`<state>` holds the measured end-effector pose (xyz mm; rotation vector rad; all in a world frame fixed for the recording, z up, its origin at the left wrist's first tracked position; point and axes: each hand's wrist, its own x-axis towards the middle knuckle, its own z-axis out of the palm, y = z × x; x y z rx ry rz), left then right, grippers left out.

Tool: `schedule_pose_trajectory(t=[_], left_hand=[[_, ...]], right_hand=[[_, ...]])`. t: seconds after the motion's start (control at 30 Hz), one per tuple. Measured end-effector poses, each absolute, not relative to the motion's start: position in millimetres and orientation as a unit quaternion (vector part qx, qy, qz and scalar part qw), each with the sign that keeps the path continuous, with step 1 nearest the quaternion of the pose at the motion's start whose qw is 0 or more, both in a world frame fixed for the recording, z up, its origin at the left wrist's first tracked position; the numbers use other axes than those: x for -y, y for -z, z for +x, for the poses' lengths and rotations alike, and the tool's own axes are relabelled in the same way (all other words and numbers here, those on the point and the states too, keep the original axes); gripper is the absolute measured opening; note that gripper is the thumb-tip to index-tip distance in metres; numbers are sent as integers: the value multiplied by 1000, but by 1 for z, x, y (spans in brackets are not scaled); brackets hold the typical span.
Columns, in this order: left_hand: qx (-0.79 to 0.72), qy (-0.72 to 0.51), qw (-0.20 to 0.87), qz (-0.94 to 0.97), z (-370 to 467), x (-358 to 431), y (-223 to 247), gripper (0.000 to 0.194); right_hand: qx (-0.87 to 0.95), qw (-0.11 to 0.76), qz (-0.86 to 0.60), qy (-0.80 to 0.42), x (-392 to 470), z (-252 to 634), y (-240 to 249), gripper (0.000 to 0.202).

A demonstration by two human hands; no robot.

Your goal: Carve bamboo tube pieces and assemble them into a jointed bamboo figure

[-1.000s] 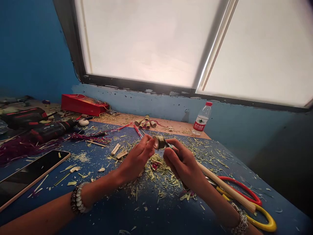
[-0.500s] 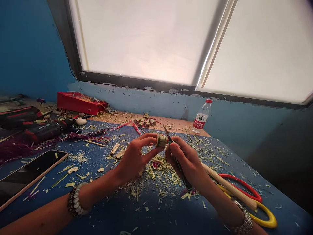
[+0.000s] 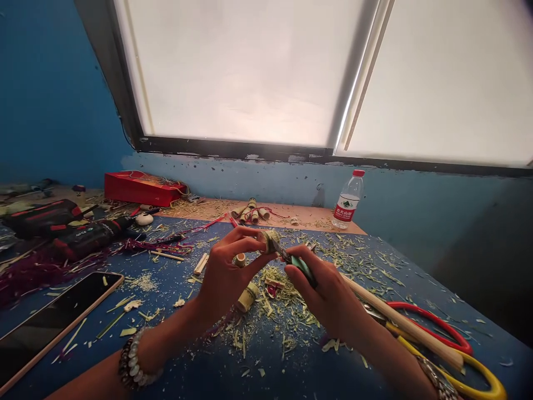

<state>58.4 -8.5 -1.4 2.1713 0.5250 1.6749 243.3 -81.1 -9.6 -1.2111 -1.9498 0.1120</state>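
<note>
Between the fingertips and thumb of my left hand [image 3: 233, 266] is a short bamboo piece [image 3: 271, 239], raised above the table. My right hand [image 3: 328, 289] is closed round the green handle of a knife [image 3: 303, 268]. Its blade points up and left and meets the near right end of the bamboo piece. Below my hands, another bamboo section [image 3: 247, 297] lies among pale green shavings [image 3: 287, 311]. A smaller bamboo ring [image 3: 240, 259] shows behind my left fingers.
A phone [image 3: 62, 316] lies at left, with power drills [image 3: 87, 236] beyond it. Scissors with red and yellow handles [image 3: 470, 344] and a wooden stick [image 3: 403, 322] are by my right forearm. At the back stand a water bottle [image 3: 348, 203] and a red box [image 3: 144, 189].
The knife has turned from pointing steeply up to lying across the bamboo piece's end. My right hand has rotated with it. The view has shifted slightly left and up.
</note>
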Motion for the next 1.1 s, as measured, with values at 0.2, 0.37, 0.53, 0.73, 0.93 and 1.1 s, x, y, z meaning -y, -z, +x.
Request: schedule_pose_trajectory(t=[0.2, 0.37, 0.53, 0.73, 0.93, 1.1], left_hand=[[-182, -591, 195, 762, 59, 14, 3, 7], [-206, -587, 263, 737, 58, 5, 6, 4], [-200, -554, 306, 748, 60, -3, 8, 7], [-156, -520, 305, 783, 56, 4, 2, 4], [-153, -503, 294, 798, 51, 1, -4, 6], [-149, -482, 315, 804, 51, 0, -3, 5]], right_hand=[[710, 421, -561, -61, 66, 257, 10, 38], [658, 480, -578, -51, 57, 277, 5, 39], [779, 423, -457, -70, 69, 261, 7, 29], [810, 376, -450, -25, 71, 262, 7, 29], [798, 350, -490, 35, 75, 257, 6, 31], [755, 371, -539, 36, 63, 274, 6, 32]])
